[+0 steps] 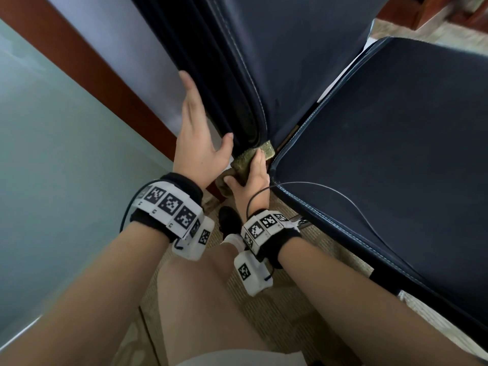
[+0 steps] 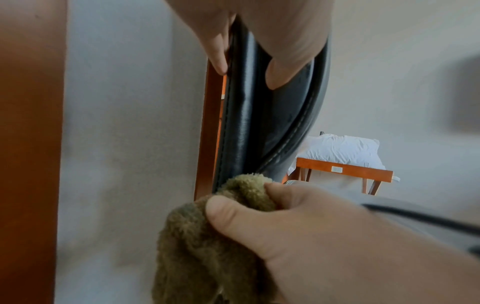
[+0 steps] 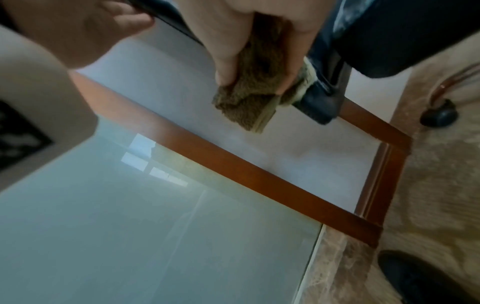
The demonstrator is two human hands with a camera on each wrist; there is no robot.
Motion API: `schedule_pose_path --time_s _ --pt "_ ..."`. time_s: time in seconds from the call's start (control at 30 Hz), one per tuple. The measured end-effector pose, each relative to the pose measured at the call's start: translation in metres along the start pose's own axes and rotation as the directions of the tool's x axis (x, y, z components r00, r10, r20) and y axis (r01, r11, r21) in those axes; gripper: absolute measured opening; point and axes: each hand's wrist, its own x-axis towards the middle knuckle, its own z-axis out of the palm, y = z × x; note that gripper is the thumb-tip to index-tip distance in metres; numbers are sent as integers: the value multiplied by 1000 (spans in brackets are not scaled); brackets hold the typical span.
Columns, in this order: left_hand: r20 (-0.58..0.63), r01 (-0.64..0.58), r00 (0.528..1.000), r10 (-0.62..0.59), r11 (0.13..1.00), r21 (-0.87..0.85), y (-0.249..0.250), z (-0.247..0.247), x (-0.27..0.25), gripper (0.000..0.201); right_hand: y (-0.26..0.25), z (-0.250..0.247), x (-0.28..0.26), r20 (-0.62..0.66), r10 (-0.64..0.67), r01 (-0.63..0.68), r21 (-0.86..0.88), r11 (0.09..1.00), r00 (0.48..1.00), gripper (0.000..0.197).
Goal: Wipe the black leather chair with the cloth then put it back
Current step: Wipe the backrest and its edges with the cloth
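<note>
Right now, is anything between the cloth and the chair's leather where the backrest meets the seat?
Nothing visible. The right hand grips the cloth and presses it straight onto the lower side edge of the backrest, beside the seat. The left hand rests flat on that edge, higher up, clear of the cloth.

My right hand (image 1: 249,178) pinches an olive-brown, fuzzy terry cloth (image 2: 207,246), rough and matt. The black leather chair (image 1: 383,143) is smooth with a soft sheen and pale stitching. Behind it are glossy reddish-brown wood trim (image 3: 259,176) and smooth frosted glass (image 3: 155,236).
</note>
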Motion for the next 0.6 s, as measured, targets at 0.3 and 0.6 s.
schedule_pose_path --time_s 0.3,0.6 --pt "-85 -3 996 1 1000 -24 5 6 -1 97 19 6 10 -59 21 -23 -35 999 998 77" --pt "15 -132 991 131 987 92 0 -4 2 99 28 -4 6 45 205 -203 -35 978 978 66"
